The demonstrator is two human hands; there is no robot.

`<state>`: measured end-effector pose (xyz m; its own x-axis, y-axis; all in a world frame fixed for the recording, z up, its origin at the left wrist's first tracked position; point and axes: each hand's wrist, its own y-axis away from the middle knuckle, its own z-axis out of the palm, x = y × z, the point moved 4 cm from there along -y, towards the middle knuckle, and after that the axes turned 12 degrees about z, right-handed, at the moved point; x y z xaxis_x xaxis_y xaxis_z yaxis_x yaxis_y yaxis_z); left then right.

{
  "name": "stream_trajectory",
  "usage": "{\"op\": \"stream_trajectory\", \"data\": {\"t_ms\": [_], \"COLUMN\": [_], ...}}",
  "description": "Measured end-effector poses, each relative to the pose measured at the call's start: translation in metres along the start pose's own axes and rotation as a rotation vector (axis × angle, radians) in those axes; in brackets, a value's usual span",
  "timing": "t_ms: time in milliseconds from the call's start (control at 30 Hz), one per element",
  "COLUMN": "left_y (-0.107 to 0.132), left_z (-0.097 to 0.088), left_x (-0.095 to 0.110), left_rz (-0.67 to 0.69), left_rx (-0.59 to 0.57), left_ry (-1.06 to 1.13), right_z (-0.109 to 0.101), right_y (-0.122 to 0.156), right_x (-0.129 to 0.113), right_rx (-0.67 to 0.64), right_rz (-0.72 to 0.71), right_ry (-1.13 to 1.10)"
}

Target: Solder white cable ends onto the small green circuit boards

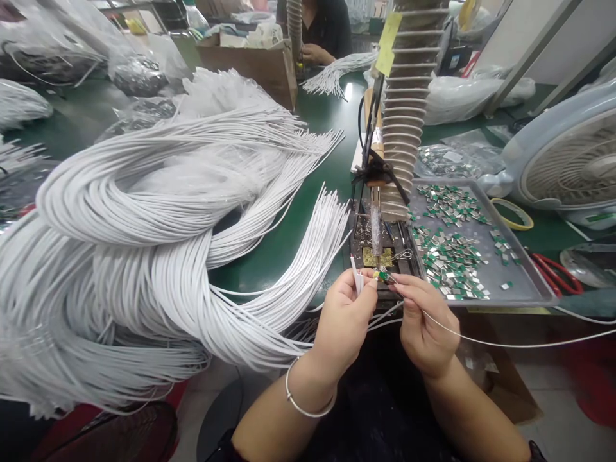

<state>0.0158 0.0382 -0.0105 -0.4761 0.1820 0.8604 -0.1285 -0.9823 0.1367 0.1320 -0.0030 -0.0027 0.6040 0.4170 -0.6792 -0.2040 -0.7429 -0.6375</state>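
My left hand is closed, with a small green circuit board pinched at its fingertips. White cable ends stick up between its thumb and fingers. My right hand pinches a thin whitish wire right beside the board; the wire trails off past the right edge. Whether it is solder or cable I cannot tell. Just above the board, a soldering iron points tip down, fixed on a stand. Its tip is at or very near the board; contact is too small to make out.
Thick bundles of white cables cover the left side. A grey tray of small circuit boards stands right, near yellow tape, red-handled scissors and a fan. A ribbed hose hangs above. Another person sits opposite.
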Motion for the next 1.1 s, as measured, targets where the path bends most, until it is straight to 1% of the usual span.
{"op": "stream_trajectory", "data": {"t_ms": [300,567,1100], "left_y": [0.001,-0.001,0.000], "left_z": [0.002,0.006,0.007], "left_x": [0.003,0.008,0.010], "left_rz": [-0.001,0.004,0.007], "left_rx": [-0.002,-0.001,0.001], "left_ry": [0.039,0.043,0.052], "right_z": [0.004,0.005,0.005], "right_y": [-0.007,-0.010,-0.011], "right_x": [-0.009,-0.010,-0.010], "right_rx": [-0.014,-0.020,-0.001], "right_rz": [-0.055,-0.058,-0.049], "right_ry": [0.042,0.038,0.068]}}
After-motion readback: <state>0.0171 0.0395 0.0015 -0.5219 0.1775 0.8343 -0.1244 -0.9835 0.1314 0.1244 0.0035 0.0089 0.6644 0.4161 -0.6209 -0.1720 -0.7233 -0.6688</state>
